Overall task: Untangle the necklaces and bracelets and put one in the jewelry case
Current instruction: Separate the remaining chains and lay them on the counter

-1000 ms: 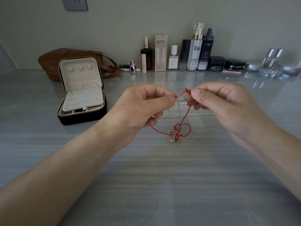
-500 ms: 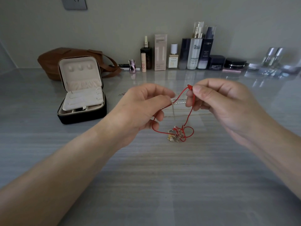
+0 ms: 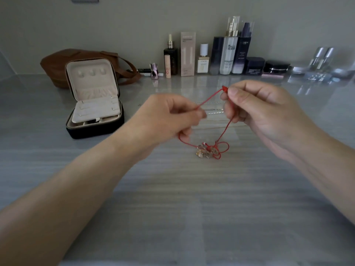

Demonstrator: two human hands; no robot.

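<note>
A red cord bracelet (image 3: 224, 131) hangs between my two hands above the grey table (image 3: 172, 198). My left hand (image 3: 167, 120) pinches one stretch of the cord. My right hand (image 3: 255, 110) pinches the cord just below its red end knot (image 3: 224, 88). The cord's lower loops and a cluster of small metal charms (image 3: 206, 151) lie tangled on the table. Thin silver chains (image 3: 213, 111) lie on the table behind my hands, partly hidden. The black jewelry case (image 3: 94, 104) stands open at the left, its cream lining showing.
A brown leather bag (image 3: 57, 62) sits behind the case. A row of cosmetic bottles, boxes and jars (image 3: 222, 54) lines the wall at the back. Clear glass bottles (image 3: 320, 58) stand at the far right.
My hands have drawn apart: the right hand rose with the knotted end and the left dropped slightly, stretching the cord between them. The charm tangle stays on the table.
</note>
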